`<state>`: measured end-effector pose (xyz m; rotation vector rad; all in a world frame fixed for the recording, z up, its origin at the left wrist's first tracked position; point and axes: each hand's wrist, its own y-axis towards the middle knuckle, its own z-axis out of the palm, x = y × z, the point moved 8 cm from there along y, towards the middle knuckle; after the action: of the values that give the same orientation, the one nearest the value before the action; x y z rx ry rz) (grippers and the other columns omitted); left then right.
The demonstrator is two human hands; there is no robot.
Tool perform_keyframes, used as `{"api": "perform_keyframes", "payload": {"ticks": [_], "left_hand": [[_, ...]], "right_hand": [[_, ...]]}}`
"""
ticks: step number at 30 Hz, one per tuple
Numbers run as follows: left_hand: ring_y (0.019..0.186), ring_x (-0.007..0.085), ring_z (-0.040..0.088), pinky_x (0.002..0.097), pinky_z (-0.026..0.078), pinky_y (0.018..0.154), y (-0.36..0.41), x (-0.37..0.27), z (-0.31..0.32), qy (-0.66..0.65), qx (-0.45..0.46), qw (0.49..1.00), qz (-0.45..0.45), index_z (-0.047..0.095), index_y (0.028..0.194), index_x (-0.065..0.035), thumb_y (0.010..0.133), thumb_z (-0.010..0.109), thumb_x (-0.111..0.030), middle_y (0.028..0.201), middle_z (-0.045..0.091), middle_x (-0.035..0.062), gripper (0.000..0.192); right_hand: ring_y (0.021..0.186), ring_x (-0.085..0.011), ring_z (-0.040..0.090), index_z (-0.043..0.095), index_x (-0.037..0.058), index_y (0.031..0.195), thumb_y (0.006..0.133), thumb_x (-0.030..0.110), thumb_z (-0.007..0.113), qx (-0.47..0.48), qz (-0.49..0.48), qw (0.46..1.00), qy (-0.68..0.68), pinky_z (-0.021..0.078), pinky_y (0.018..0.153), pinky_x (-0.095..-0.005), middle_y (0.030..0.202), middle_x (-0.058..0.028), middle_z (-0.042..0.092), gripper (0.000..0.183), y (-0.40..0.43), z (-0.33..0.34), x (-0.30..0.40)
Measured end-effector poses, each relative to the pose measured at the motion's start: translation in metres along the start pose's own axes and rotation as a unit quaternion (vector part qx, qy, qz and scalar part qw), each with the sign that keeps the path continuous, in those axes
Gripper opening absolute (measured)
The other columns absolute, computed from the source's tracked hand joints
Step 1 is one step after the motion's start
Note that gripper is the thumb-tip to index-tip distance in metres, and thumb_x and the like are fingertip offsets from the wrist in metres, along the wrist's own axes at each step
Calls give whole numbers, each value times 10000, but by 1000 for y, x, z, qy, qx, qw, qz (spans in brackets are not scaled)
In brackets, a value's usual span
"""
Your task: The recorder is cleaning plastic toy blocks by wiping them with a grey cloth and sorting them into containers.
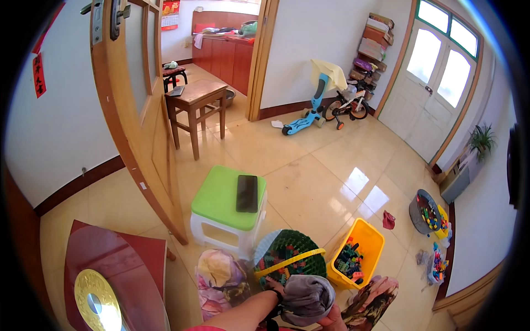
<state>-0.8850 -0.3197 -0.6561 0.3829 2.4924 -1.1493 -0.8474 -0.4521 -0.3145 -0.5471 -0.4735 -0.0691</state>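
Observation:
Between my knees stands a dark green woven basket (307, 242) with a yellow handle, holding several toy building bricks. My left hand (275, 284), with a black band on the wrist, reaches over the basket's near edge. Its fingertips are too small and partly hidden to show whether they hold a brick. A bunched grey cloth (308, 296) is beside that wrist, covering part of the basket's near side. My right hand (332, 317) grips this cloth at its lower right. To the basket's right sits a yellow plastic bin (375, 238) with more bricks inside.
A green-topped stool (219, 194) bearing a black phone (246, 193) stands beyond the basket. At left is a dark red table (143, 256). A metal tub (418, 221) of bricks lies far right. A wooden door (143, 124), wooden stool (201, 93) and blue scooter (304, 123) are farther off.

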Motion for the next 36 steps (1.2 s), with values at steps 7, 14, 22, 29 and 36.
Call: {"api": "perform_keyframes", "payload": {"ticks": [7, 14, 22, 29, 36], "left_hand": [[953, 332, 593, 431, 476, 772, 15, 30, 9, -172, -87, 980, -38, 577, 1084, -20, 905, 419, -313, 1099, 591, 182, 378], [911, 357, 603, 484, 466, 749, -22, 15, -26, -96, -114, 988, -51, 608, 995, -32, 866, 472, -245, 1020, 612, 187, 284], [966, 363, 588, 564, 418, 794, -85, -47, -52, 437, -38, 854, 280, 615, 1002, -3, 816, 506, -185, 1027, 587, 223, 282], [955, 362, 594, 524, 428, 801, -95, -56, -68, 355, -43, 884, 301, 623, 980, -16, 807, 493, -127, 1025, 583, 220, 244], [852, 336, 628, 531, 430, 763, -111, -73, -97, 223, -67, 925, 299, 587, 938, -39, 802, 479, -131, 964, 610, 198, 196]], "right_hand": [[1052, -262, 546, 506, 18, 1186, 890, 306, 459, 7, -105, 977, -187, 414, 939, -395, 1148, -137, 563, 416, -24, 47, 40], [1032, -250, 555, 510, 18, 1177, 869, 312, 493, -28, -241, 869, -432, 423, 921, -379, 1128, -127, 572, 426, -53, 79, 67], [1009, -236, 566, 515, 18, 1167, 846, 320, 532, 30, -280, 751, -597, 433, 901, -361, 1105, -116, 582, 441, -81, 107, 80], [973, -215, 572, 521, 16, 1150, 753, 302, 629, 109, -357, 613, -696, 440, 871, -330, 1075, -101, 590, 502, -77, 103, 134], [1063, -190, 470, 479, 11, 1200, 759, 230, 674, 282, -247, 763, -527, 375, 928, -311, 1179, -74, 496, 530, -36, 103, 175]]}}
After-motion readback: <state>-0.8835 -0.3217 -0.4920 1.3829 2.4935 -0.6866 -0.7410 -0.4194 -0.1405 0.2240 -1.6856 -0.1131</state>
